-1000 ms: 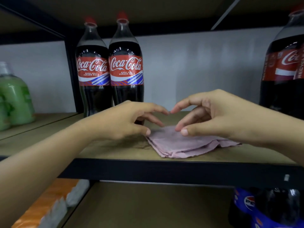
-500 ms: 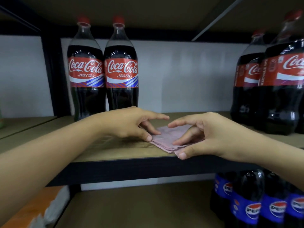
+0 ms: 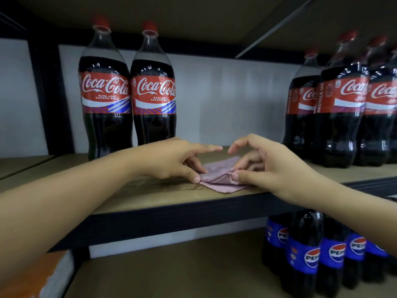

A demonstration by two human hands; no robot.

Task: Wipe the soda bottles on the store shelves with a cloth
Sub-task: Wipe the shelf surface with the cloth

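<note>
I see the folded pink cloth (image 3: 219, 176) lying near the front edge of the shelf (image 3: 150, 196); my left hand (image 3: 171, 160) pinches its left edge between thumb and curled fingers, index finger pointing out; my right hand (image 3: 264, 166) pinches the bunched right edge; two Coca-Cola bottles (image 3: 129, 93) stand behind the left hand, more cola bottles (image 3: 343, 108) at right, Pepsi bottles (image 3: 311, 254) on the shelf below.
</note>
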